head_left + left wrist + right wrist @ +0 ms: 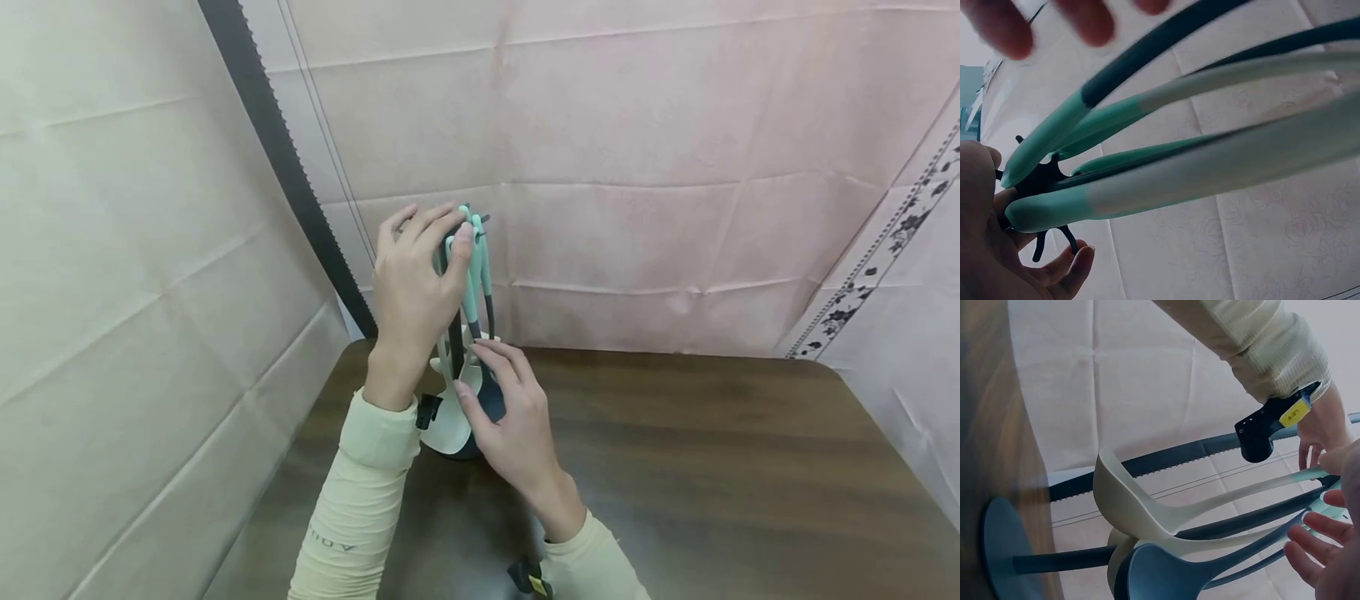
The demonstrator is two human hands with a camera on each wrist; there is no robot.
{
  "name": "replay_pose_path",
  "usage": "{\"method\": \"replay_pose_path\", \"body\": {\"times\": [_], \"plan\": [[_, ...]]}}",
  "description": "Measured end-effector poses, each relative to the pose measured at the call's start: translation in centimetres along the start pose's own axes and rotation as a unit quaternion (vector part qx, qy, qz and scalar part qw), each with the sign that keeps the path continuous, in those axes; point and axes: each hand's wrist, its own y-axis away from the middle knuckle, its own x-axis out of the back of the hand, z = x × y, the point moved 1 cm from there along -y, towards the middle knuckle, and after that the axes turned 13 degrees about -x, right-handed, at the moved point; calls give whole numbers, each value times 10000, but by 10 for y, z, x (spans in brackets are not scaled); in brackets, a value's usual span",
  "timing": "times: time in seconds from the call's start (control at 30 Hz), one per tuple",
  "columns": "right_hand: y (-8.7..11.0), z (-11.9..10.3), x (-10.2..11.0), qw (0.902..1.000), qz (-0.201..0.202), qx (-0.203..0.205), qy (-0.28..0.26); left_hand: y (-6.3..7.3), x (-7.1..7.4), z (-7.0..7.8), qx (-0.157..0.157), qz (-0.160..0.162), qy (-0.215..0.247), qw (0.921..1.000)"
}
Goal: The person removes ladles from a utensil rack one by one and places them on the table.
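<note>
Right hand (513, 408) is nearest, held low, with its fingers loosely spread; it does not look like it grips anything, and whether its fingertips touch the tools is hard to tell. Just past it, a little to its left, hang a white ladle (1124, 490) and a dark blue ladle (1166, 572), big ends down and pale green handles (1050, 209) up. They hang on a dark stand (1063, 560), whose thin pole goes straight up from a round foot (1004, 537) on the table (675, 467). Higher up is the left hand (416, 275), with its fingers bent around the top of the stand, where the hooks (1039, 247) stick out. So the tools run up and down: the left hand is nearer the handle tips, and the right hand is lower, on the right side. That up-and-down line seems to be what both hands must work along. Farther back is a pale cloth wall (637, 167) with fold lines, and a strip of dark flowers (840, 315) slants down at its right.
</note>
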Motion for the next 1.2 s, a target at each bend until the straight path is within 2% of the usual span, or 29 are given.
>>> {"method": "replay_pose_path", "body": {"times": [0.43,0.67,0.77,0.93,1.2], "plan": [[-1,0,-5,9999,-92,-43,3,5,3,-3,218,-29,-196,9996],[-2,3,-5,9998,-125,-60,-105,5,8,-8,529,188,370,9977],[-5,6,-3,9998,-96,-78,-143,4,10,-10,586,108,610,9964],[-10,11,0,9996,-184,-165,-116,1,14,-12,594,-83,760,9953],[-10,21,0,9956,-671,-653,-92,1,11,-10,520,-350,722,9954]]}}
